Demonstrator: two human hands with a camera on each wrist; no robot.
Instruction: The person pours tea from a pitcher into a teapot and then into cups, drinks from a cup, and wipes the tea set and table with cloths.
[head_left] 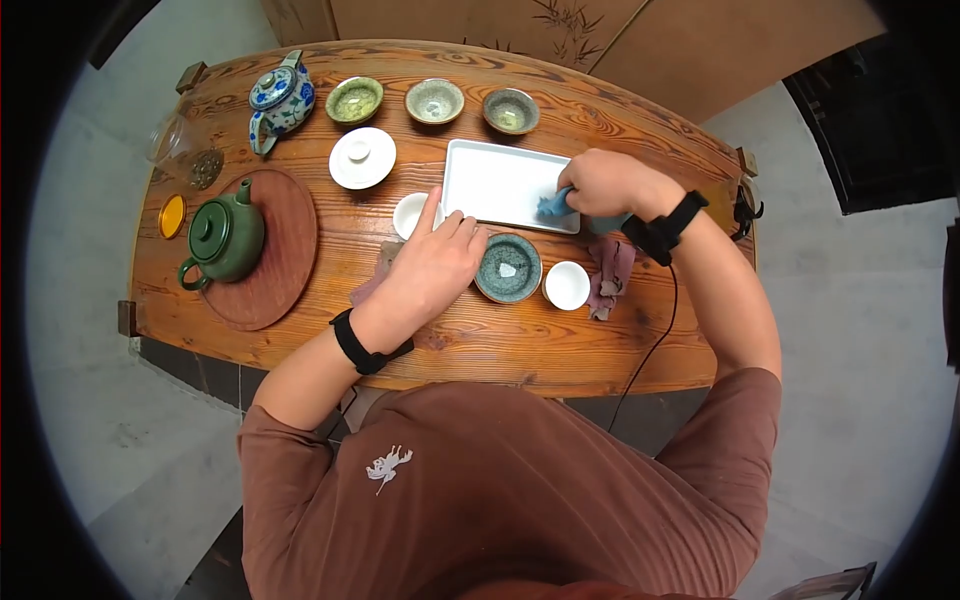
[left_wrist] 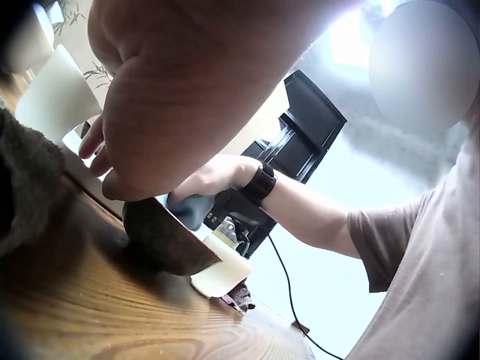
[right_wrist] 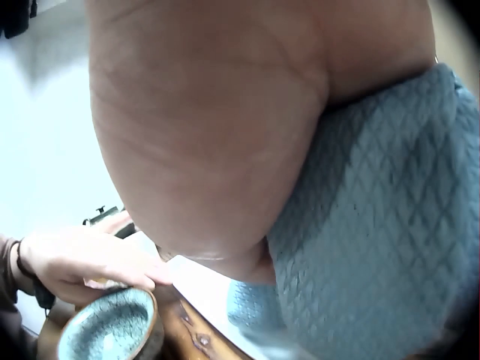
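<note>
My right hand [head_left: 612,184] grips a blue quilted cloth [head_left: 556,203] over the right end of a white rectangular tray [head_left: 500,182]. Part of the cloth [right_wrist: 375,225] hangs below the palm in the right wrist view. My left hand [head_left: 437,262] reaches toward the tray's front left corner, index finger stretched out and the other fingers slightly bent, holding nothing. Beside those fingers sits a small white cup [head_left: 409,214], partly covered by the hand. A dark green crackle-glazed bowl [head_left: 508,262] stands just right of the left hand, with another white cup [head_left: 567,286] next to it.
Three small glazed bowls [head_left: 434,101] line the back, near a white lid [head_left: 362,158] and a blue-and-white teapot [head_left: 283,97]. At left, a green teapot [head_left: 228,235] stands on a round wooden board [head_left: 290,290]. A mauve cloth [head_left: 612,272] lies at right.
</note>
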